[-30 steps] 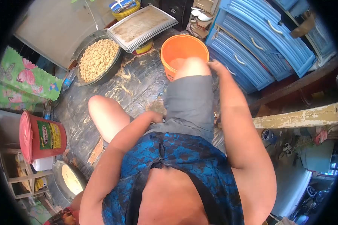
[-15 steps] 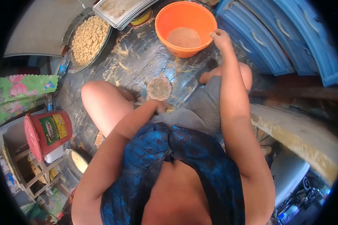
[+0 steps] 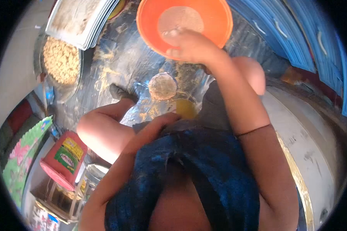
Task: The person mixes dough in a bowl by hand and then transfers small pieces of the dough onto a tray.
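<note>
My right hand [image 3: 191, 45] is over the near side of an orange basin [image 3: 223, 29], fingers apart and slightly blurred, holding nothing visible. Brownish powder [image 3: 187, 17] lies in the bottom of the basin. Close to my lap, my left hand [image 3: 169, 118] is closed at the edge of a yellow round thing [image 3: 186, 109], whose kind I cannot make out. Its fingertips are partly hidden. Just beyond, a round block with a pale, crusted top [image 3: 162, 86] stands on the floor between my legs.
At the upper left, a wide tub of pale lumps [image 3: 61, 59] stands beside stacked trays [image 3: 79, 17]. Blue drawers [image 3: 281, 27] line the upper right. A red bucket [image 3: 67, 158] is at left, and a pale slab-like surface [image 3: 304, 142] lies along my right side.
My right hand has left the basin's right rim and moved left over the basin. More of the yellow thing shows by my left hand. The view has shifted.
</note>
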Tool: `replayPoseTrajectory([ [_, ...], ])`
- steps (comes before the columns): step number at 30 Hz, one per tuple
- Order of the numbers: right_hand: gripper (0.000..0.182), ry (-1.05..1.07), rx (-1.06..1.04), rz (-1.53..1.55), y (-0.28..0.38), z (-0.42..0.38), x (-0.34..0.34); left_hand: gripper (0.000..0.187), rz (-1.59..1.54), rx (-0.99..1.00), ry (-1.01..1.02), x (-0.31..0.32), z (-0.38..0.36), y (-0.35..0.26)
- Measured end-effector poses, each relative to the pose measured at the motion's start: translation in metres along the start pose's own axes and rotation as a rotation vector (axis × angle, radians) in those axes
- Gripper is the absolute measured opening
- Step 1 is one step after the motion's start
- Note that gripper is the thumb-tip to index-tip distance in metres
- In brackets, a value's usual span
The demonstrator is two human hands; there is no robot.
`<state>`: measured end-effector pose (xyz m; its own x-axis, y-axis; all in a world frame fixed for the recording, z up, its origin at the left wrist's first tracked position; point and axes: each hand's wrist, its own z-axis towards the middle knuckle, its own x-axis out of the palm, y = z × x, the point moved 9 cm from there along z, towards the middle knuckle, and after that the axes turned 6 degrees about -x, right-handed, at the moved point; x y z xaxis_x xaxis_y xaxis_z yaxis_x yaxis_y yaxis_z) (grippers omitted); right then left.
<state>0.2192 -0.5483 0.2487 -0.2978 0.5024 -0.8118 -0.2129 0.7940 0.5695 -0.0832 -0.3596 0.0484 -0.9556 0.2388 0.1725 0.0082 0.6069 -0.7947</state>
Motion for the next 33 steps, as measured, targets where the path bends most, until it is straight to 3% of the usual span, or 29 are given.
replayPoseTrajectory([
  [1,0.05,0.005,0.014,-0.014,0.0,0.002,-0.003,0.048,0.128,-0.179,0.134,-0.018,-0.018,-0.026],
  [2,0.052,0.1,0.094,0.069,-0.004,0.003,0.003,0.049,0.158,-0.24,0.125,-0.035,-0.036,-0.04],
  [4,0.055,0.155,0.178,0.151,-0.007,0.008,0.006,0.048,0.12,-0.238,0.122,-0.045,-0.053,-0.03],
  [9,0.055,-0.086,0.05,0.133,0.026,0.011,-0.018,0.05,0.117,-0.201,0.081,-0.085,-0.05,0.012],
  [11,0.055,-0.044,0.013,0.068,0.031,0.015,-0.014,0.051,0.104,-0.2,0.095,-0.089,-0.045,0.021],
  [13,0.056,0.007,0.138,0.204,0.035,0.008,-0.01,0.052,-0.037,-0.239,0.133,-0.068,-0.052,0.022],
  [14,0.056,-0.154,0.106,0.124,0.03,0.008,-0.008,0.05,0.125,-0.246,0.024,-0.076,-0.054,0.022],
  [15,0.056,-0.172,0.091,0.108,0.04,0.001,-0.006,0.048,0.286,-0.25,-0.095,-0.087,-0.057,0.023],
  [16,0.056,-0.063,0.139,0.021,0.045,-0.01,0.005,0.048,0.299,-0.248,-0.122,-0.091,-0.063,0.003],
  [18,0.056,0.047,0.177,-0.084,0.048,-0.029,0.02,0.046,0.658,-0.343,-0.222,-0.106,-0.076,-0.035],
  [20,0.058,0.09,-0.072,0.135,0.062,-0.047,0.037,0.045,0.384,-0.178,-0.4,-0.128,-0.093,-0.068],
  [22,0.059,0.103,-0.002,0.19,0.037,-0.069,0.039,0.047,0.539,-0.286,-0.68,-0.156,-0.132,-0.092],
  [23,0.059,0.065,0.077,0.169,0.03,-0.088,0.023,0.047,0.53,-0.287,-0.707,-0.158,-0.149,-0.103],
  [24,0.053,-0.09,0.114,0.006,0.025,-0.104,0.0,0.041,0.536,-0.265,-0.809,-0.164,-0.17,-0.117],
  [25,0.052,-0.238,0.249,0.052,-0.001,-0.12,-0.009,0.036,0.547,-0.246,-0.906,-0.169,-0.191,-0.134],
  [29,0.049,-0.521,0.366,0.301,-0.043,-0.174,-0.047,0.038,0.325,-0.064,-0.781,-0.17,-0.234,-0.198],
  [30,0.049,-0.622,0.399,0.261,-0.053,-0.185,-0.055,0.038,0.347,-0.031,-0.832,-0.178,-0.245,-0.212],
  [31,0.048,-0.689,0.403,0.436,-0.068,-0.19,-0.05,0.037,0.367,0.004,-0.884,-0.191,-0.253,-0.222],
  [33,0.048,-0.638,0.482,0.324,-0.097,-0.193,-0.038,0.036,0.314,0.114,-0.988,-0.223,-0.261,-0.229],
])
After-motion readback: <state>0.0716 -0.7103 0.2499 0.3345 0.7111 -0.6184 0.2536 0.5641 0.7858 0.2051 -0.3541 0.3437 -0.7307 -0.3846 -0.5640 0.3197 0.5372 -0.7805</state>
